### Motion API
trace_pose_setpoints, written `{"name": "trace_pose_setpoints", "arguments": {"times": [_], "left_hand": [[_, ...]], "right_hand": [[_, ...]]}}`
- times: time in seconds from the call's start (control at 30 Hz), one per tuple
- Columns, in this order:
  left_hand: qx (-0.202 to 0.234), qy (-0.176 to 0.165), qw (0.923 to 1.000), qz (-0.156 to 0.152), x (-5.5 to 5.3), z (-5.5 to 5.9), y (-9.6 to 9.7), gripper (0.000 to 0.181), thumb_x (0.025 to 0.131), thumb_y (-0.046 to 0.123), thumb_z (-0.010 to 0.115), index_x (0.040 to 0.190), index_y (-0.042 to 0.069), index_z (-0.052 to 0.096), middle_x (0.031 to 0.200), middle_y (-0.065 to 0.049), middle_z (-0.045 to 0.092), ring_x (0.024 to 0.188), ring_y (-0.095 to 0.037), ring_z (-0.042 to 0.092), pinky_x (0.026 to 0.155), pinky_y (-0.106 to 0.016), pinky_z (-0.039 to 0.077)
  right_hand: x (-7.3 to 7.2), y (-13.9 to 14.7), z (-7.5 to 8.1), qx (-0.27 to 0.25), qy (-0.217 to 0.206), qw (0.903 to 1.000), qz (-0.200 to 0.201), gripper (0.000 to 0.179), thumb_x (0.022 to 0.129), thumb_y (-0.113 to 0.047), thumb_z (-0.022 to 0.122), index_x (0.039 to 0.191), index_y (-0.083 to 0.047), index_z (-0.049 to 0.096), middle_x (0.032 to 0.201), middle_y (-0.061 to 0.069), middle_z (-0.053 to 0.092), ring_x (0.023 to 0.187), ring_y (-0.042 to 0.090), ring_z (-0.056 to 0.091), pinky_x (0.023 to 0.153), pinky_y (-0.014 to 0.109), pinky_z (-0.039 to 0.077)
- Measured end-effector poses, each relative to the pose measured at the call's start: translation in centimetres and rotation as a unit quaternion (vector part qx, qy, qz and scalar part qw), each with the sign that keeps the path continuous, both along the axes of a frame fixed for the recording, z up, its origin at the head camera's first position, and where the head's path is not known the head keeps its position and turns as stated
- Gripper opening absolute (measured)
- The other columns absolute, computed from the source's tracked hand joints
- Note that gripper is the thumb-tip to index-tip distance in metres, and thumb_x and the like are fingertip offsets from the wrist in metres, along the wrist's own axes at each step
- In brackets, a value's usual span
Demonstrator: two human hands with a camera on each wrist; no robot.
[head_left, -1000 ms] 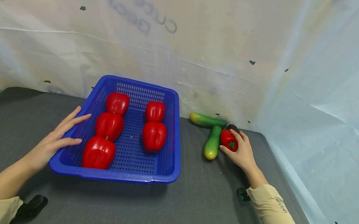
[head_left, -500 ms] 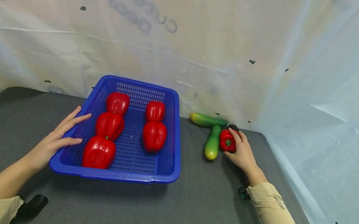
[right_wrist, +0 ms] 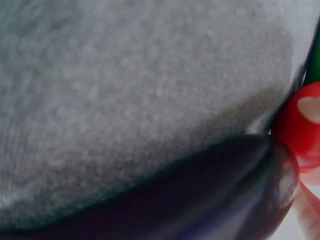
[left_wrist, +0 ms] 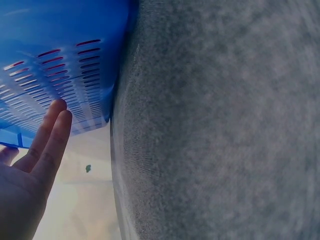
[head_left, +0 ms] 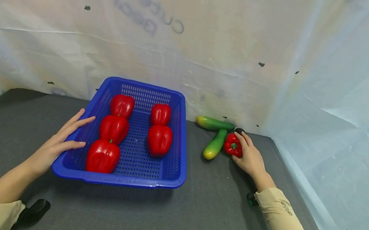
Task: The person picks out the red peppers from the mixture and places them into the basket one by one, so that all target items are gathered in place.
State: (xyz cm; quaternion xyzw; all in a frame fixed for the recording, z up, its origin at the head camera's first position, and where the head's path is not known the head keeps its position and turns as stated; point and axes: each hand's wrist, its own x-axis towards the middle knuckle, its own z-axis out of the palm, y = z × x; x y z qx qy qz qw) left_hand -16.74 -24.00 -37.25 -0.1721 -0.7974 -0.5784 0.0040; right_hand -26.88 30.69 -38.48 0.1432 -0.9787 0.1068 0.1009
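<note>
My right hand (head_left: 251, 158) holds a red bell pepper (head_left: 232, 144) at the table's right side, fingers over its far side and thumb near. In the right wrist view the same pepper (right_wrist: 302, 127) shows at the right edge, beside a dark, glossy, eggplant-like thing (right_wrist: 200, 192). Left of the pepper lie a cucumber (head_left: 214, 145) and, behind it, another cucumber (head_left: 212, 124). My left hand (head_left: 52, 148) rests with extended fingers on the left rim of a blue plastic basket (head_left: 117, 179). In the left wrist view straight fingers (left_wrist: 52, 145) lie along the basket's slotted side (left_wrist: 65, 65).
Inside the basket several red bell peppers (head_left: 113, 129) stand in two columns. A dark rounded end (head_left: 239, 131) shows behind the held pepper. Pale plastic sheeting (head_left: 222, 85) rises behind and to the right of the grey table (head_left: 193, 215).
The right hand has shifted the held pepper slightly left, and its stem has turned. The near cucumber's front end has swung left. The left hand and basket stay in place.
</note>
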Motion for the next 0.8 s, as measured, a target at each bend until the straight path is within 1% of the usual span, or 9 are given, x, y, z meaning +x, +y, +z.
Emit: {"name": "trace_pose_setpoints", "arguments": {"times": [0.07, 0.17, 0.3, 0.4, 0.57, 0.67, 0.8], "left_hand": [[0.002, -0.001, 1.0, -0.001, 0.0, 0.0, 0.0, 0.061, 0.097, 0.011, 0.04, 0.154, 0.025, 0.022, 0.161, 0.003, -0.014, 0.143, -0.043, -0.017, 0.093, -0.084, 0.004], [0.001, -0.003, 1.0, 0.0, 0.0, 0.0, 0.0, 0.061, 0.097, 0.012, 0.04, 0.154, 0.025, 0.022, 0.161, 0.004, -0.014, 0.143, -0.044, -0.016, 0.092, -0.084, 0.007], [0.002, -0.005, 1.0, -0.002, 0.0, 0.0, 0.0, 0.06, 0.097, 0.012, 0.039, 0.154, 0.025, 0.022, 0.161, 0.005, -0.014, 0.143, -0.044, -0.017, 0.092, -0.084, 0.007], [0.003, -0.006, 1.0, -0.004, 0.0, 0.0, 0.0, 0.06, 0.098, 0.012, 0.039, 0.154, 0.025, 0.022, 0.161, 0.005, -0.014, 0.143, -0.044, -0.016, 0.092, -0.084, 0.009], [0.002, -0.005, 1.0, -0.004, 0.0, 0.0, 0.0, 0.06, 0.098, 0.012, 0.039, 0.154, 0.026, 0.022, 0.161, 0.005, -0.014, 0.143, -0.044, -0.016, 0.092, -0.084, 0.01], [0.0, -0.005, 1.0, -0.003, 0.0, 0.1, 0.0, 0.06, 0.098, 0.012, 0.039, 0.154, 0.026, 0.022, 0.161, 0.005, -0.014, 0.143, -0.044, -0.016, 0.092, -0.084, 0.01], [-0.001, -0.004, 1.0, -0.002, 0.0, 0.0, 0.0, 0.06, 0.098, 0.013, 0.039, 0.154, 0.025, 0.022, 0.161, 0.005, -0.014, 0.143, -0.043, -0.016, 0.092, -0.084, 0.008]], "right_hand": [[0.1, -0.1, 0.0, 0.005, 0.008, 1.0, 0.001, 0.082, 0.077, -0.018, 0.077, 0.147, -0.012, 0.034, 0.149, 0.02, 0.033, 0.086, 0.041, 0.063, 0.074, 0.057, 0.051], [0.2, -0.3, 0.0, 0.01, 0.018, 0.9998, 0.001, 0.082, 0.078, -0.023, 0.077, 0.147, -0.014, 0.034, 0.145, 0.019, 0.039, 0.099, 0.043, 0.06, 0.078, 0.058, 0.05], [0.3, -0.4, -0.1, -0.001, 0.036, 0.9993, 0.005, 0.081, 0.077, -0.026, 0.078, 0.145, -0.014, 0.037, 0.137, 0.019, 0.046, 0.12, 0.043, 0.047, 0.091, 0.059, 0.045], [0.5, -0.4, -0.2, -0.025, 0.049, 0.9984, 0.015, 0.078, 0.076, -0.025, 0.078, 0.143, -0.011, 0.039, 0.131, 0.021, 0.048, 0.12, 0.042, 0.046, 0.095, 0.058, 0.044], [0.7, -0.7, 0.0, -0.066, 0.063, 0.9956, 0.022, 0.075, 0.077, -0.025, 0.078, 0.139, -0.01, 0.04, 0.127, 0.022, 0.048, 0.114, 0.04, 0.049, 0.091, 0.056, 0.046], [0.8, -0.8, 0.1, -0.078, 0.072, 0.9942, 0.022, 0.072, 0.078, -0.026, 0.077, 0.138, -0.01, 0.041, 0.128, 0.022, 0.047, 0.113, 0.04, 0.05, 0.091, 0.056, 0.047], [1.1, -1.2, 0.2, -0.086, 0.081, 0.9928, 0.019, 0.067, 0.078, -0.028, 0.076, 0.135, -0.01, 0.044, 0.127, 0.02, 0.047, 0.114, 0.04, 0.048, 0.088, 0.057, 0.049]]}}
